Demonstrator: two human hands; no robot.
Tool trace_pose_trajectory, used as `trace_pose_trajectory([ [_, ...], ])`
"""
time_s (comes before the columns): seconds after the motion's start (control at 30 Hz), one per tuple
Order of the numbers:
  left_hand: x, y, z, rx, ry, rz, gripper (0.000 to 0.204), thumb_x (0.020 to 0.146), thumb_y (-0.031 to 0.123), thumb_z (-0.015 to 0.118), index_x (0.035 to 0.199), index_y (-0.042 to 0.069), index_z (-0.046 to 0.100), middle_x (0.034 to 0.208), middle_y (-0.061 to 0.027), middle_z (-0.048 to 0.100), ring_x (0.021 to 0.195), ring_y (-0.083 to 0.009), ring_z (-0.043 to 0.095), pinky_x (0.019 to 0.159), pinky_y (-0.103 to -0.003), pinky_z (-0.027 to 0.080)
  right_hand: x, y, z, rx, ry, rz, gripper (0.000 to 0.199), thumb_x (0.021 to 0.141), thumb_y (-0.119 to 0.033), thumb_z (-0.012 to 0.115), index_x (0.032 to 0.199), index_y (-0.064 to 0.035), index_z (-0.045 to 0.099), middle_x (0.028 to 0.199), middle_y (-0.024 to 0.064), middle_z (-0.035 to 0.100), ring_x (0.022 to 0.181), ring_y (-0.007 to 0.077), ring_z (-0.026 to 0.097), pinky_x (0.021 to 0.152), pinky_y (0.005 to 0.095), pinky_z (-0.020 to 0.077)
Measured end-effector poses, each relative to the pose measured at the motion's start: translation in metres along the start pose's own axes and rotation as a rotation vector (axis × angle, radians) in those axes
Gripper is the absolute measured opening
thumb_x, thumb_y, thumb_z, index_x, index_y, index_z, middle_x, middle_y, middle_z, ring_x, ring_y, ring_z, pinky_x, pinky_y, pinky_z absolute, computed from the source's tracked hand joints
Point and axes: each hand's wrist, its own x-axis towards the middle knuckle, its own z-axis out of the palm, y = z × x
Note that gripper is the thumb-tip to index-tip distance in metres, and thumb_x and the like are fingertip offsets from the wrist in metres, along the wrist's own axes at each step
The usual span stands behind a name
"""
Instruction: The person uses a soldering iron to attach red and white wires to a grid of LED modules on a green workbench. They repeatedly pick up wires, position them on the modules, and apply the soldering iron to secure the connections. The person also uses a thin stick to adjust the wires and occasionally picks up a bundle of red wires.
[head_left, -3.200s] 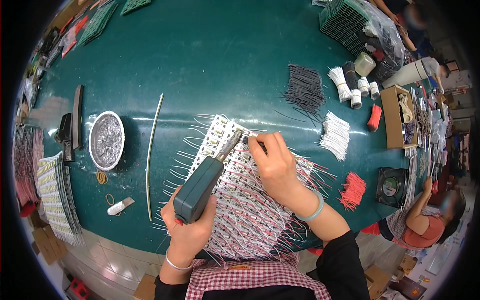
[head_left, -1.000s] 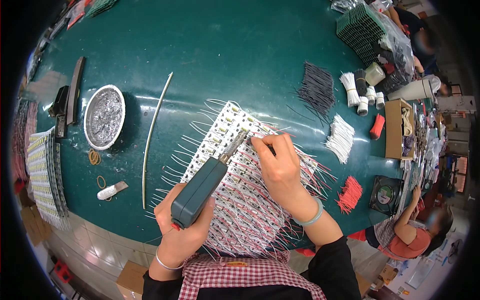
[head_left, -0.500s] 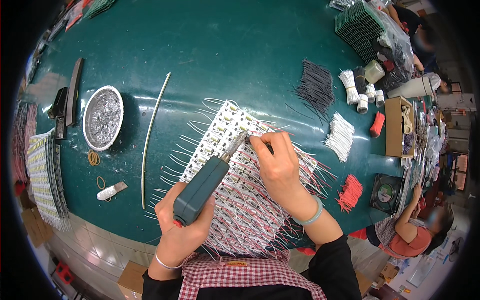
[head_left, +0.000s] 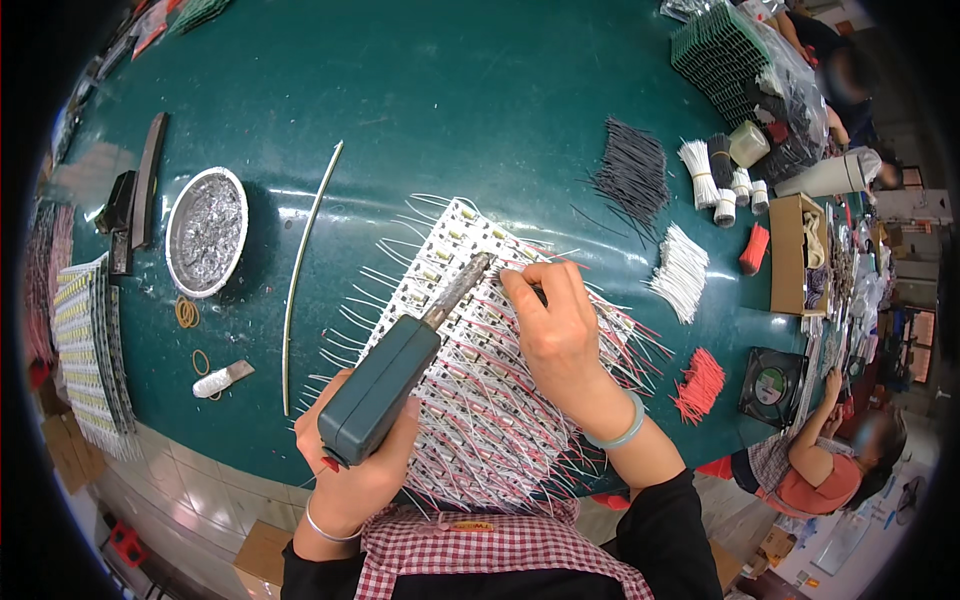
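The left hand (head_left: 360,475) grips a dark-green, boxy soldering iron (head_left: 380,385) over the white, wire-fringed circuit-board panel (head_left: 485,375) on the green counter (head_left: 450,110). The right hand (head_left: 557,325) curls above the panel, its grasp too hidden to tell.

On the table (head_left: 400,100) a circuit-board panel (head_left: 428,268) is laid beneath the right hand (head_left: 556,320); a soldering iron (head_left: 375,388) is held in the left hand (head_left: 368,484), left of which a bowl (head_left: 206,294) is set; wire piles (head_left: 631,180) are placed right of both
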Motion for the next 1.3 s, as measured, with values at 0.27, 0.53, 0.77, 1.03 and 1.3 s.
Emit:
trace_pose_trajectory([
  [0.27, -0.004, -0.004, -0.004, -0.035, 0.036, -0.034, 0.020, 0.073, -0.005, 0.075, 0.092, -0.008, 0.070, 0.084, -0.0124, 0.068, 0.067, -0.0165, 0.064, 0.060, -0.027, 0.050, -0.003, -0.001, -0.016, -0.019, -0.022, 0.026, 0.035, 0.070, 0.005, 0.062, 0.104, 0.0046, 0.064, 0.093, 0.0121, 0.056, 0.084, 0.0283, 0.056, 0.066, 0.0377, 0.0493],
  [0.53, -0.012, -0.009, -0.011, -0.058, 0.072, -0.059, 0.020, 0.073, -0.005, 0.074, 0.092, -0.008, 0.069, 0.084, -0.0128, 0.068, 0.067, -0.0172, 0.065, 0.061, -0.027, 0.050, 0.003, -0.025, -0.051, 0.028, 0.007, -0.028, 0.043, 0.066, 0.004, 0.063, 0.109, 0.0033, 0.065, 0.092, 0.0115, 0.059, 0.081, 0.0280, 0.058, 0.065, 0.0357, 0.0489],
  [0.77, -0.016, -0.007, -0.013, -0.100, 0.015, -0.056, 0.019, 0.074, -0.008, 0.072, 0.093, -0.009, 0.069, 0.086, -0.0127, 0.068, 0.070, -0.0148, 0.064, 0.062, -0.026, 0.050, -0.011, -0.018, -0.008, 0.046, -0.051, 0.000, 0.038, 0.070, 0.004, 0.062, 0.109, 0.0045, 0.065, 0.093, 0.0111, 0.059, 0.083, 0.0269, 0.057, 0.065, 0.0355, 0.0488],
  [1.03, -0.018, -0.009, -0.011, -0.093, -0.037, -0.124, 0.018, 0.074, -0.007, 0.072, 0.092, -0.007, 0.068, 0.086, -0.0116, 0.068, 0.069, -0.0131, 0.063, 0.062, -0.026, 0.049, -0.012, -0.016, -0.003, 0.020, -0.035, -0.002, 0.037, 0.071, 0.002, 0.063, 0.107, 0.0036, 0.065, 0.091, 0.0105, 0.058, 0.081, 0.0260, 0.056, 0.063, 0.0351, 0.0482],
  [1.3, -0.017, -0.013, -0.006, -0.042, -0.008, -0.050, 0.016, 0.075, -0.006, 0.072, 0.090, -0.005, 0.067, 0.082, -0.0105, 0.067, 0.065, -0.0140, 0.063, 0.060, -0.026, 0.049, -0.011, -0.017, 0.000, 0.005, -0.032, 0.007, 0.035, 0.071, 0.002, 0.063, 0.106, 0.0030, 0.065, 0.088, 0.0102, 0.055, 0.079, 0.0255, 0.055, 0.060, 0.0348, 0.0473],
])
